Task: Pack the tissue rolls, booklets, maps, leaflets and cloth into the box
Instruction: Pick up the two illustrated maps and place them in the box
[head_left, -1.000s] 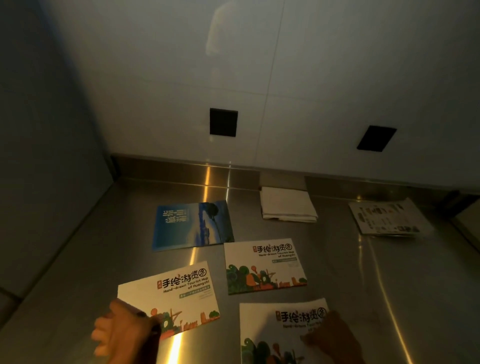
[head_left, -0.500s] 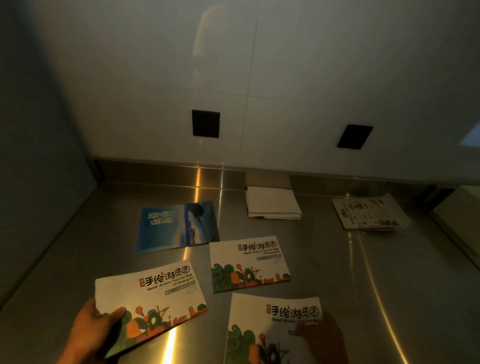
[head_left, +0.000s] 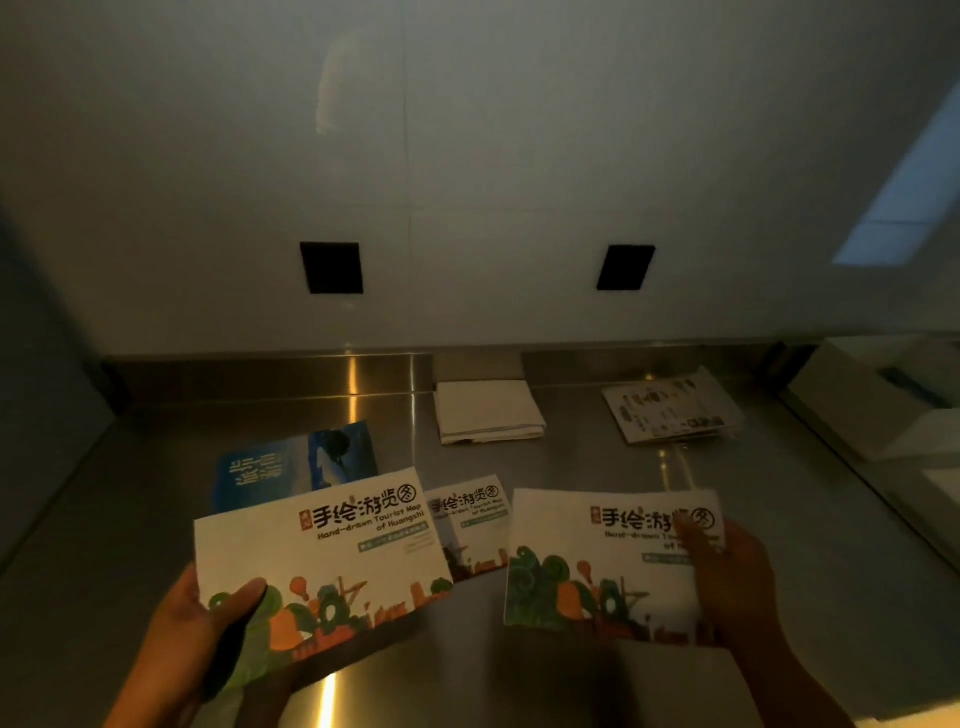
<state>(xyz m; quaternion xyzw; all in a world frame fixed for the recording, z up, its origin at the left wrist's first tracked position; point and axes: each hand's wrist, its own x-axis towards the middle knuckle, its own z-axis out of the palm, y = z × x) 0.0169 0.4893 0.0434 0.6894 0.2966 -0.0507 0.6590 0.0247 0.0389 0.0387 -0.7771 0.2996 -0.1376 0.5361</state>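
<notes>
Wall (head_left: 519, 130): pale panels, dim from where I sit.
Black squares (head_left: 331, 267): two, side by side on it.
Steel counter (head_left: 130, 509): I see streaks of glare.
Light patch (head_left: 904, 197): bluish, upper right.

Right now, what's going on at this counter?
A person is gathering printed maps at a steel counter. The left hand grips the left map by its lower corner, thumb on top, and the right hand holds the right map by its right edge. A third map lies on the counter between them. A blue booklet, a folded cloth and a stack of leaflets lie farther back, not yet packed.
</notes>
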